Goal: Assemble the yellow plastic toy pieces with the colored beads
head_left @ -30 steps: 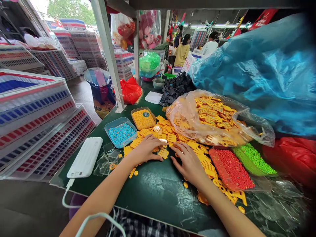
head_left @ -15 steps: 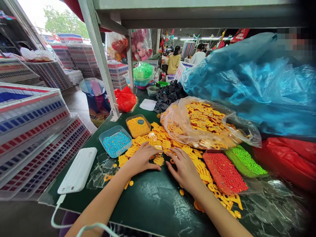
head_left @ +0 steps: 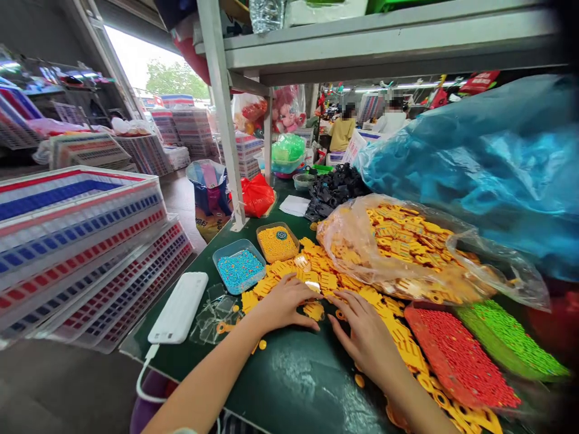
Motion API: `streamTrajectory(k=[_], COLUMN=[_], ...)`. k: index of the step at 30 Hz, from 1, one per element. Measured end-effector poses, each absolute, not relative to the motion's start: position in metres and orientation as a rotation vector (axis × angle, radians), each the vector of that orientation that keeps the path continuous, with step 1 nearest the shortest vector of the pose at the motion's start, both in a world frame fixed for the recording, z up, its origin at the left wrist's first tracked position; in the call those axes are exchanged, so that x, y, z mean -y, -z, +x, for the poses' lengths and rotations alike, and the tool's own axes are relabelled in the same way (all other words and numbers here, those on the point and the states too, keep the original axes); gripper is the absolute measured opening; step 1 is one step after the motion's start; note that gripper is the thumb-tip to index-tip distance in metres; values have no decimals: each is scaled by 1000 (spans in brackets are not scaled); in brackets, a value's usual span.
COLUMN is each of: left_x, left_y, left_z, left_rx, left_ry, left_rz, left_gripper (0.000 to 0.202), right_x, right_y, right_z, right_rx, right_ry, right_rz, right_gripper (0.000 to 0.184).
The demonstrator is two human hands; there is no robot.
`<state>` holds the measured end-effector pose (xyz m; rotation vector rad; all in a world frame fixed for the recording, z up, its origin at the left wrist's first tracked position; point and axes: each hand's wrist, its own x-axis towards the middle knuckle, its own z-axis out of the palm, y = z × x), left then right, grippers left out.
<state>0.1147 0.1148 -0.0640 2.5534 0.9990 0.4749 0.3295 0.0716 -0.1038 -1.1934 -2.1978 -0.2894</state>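
My left hand (head_left: 287,303) rests palm down at the near edge of a heap of yellow plastic pieces (head_left: 330,280), its fingers outstretched and thumb apart. Facing it, my right hand (head_left: 364,325) lies on the same pieces with its fingers spread. Both sets of fingertips come close together, and I see nothing gripped in either hand. Just behind the heap, a clear plastic bag (head_left: 350,241) lies open, full of more yellow pieces. Trays of blue beads (head_left: 239,270) and yellow beads (head_left: 278,244) stand beyond my left hand; red beads (head_left: 465,355) fill a tray right of my right hand.
A white power bank (head_left: 178,307) with a cable lies at the table's left edge. Green beads (head_left: 515,334) fill a tray at the right. Black plastic parts (head_left: 337,190) are heaped behind. A big blue bag (head_left: 474,163) and a shelf post (head_left: 224,120) rise there. Stacked crates (head_left: 90,241) stand left.
The view has swung left and slightly up, so the table and its contents appear farther right and lower. Both hands keep nearly the same pose over the yellow pieces.
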Motion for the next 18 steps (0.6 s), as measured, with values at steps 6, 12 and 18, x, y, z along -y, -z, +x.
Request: streamTrajectory(k=[6, 12, 18], left_x=[-114, -113, -112], left_y=[63, 67, 65], left_z=[114, 114, 115], left_rx=[-1009, -1016, -991], left_ry=[-424, -429, -434], left_rz=[2589, 2606, 2611], left_gripper=[60, 61, 58], right_x=[-74, -74, -73], right_y=[107, 106, 108], right_z=[334, 332, 327], right_rx=[2209, 2206, 2201], right_ry=[375, 401, 297], right_rz=[-1102, -1037, -1038], right_gripper=[34, 34, 30])
